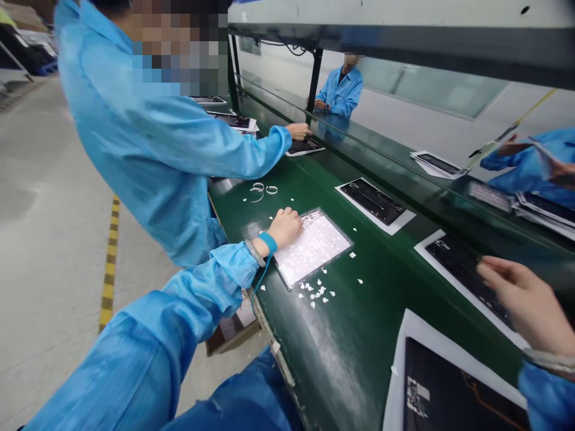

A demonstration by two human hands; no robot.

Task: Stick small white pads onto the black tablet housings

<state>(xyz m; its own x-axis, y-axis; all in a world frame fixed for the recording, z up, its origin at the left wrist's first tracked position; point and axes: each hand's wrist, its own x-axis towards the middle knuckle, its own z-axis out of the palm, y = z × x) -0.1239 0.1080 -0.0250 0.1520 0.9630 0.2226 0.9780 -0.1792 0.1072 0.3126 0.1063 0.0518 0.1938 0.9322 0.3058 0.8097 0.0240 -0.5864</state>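
Note:
My left hand, with a blue wrist strap, rests on the upper left part of a pinkish-white sheet with a clear border. Its fingers are curled down, and whatever they pinch is hidden. On the right, my right hand is over a thin black panel that lies on white paper. Thumb and forefinger are pressed together at the panel's edge; anything between them is too small to make out. Closer to me, a larger black panel with an orange-brown strip lies on white paper.
Small white tabs are scattered on the green bench. Another black panel lies farther back. At left, a co-worker in blue reaches over a panel. A glossy rail and overhead beam border the far side.

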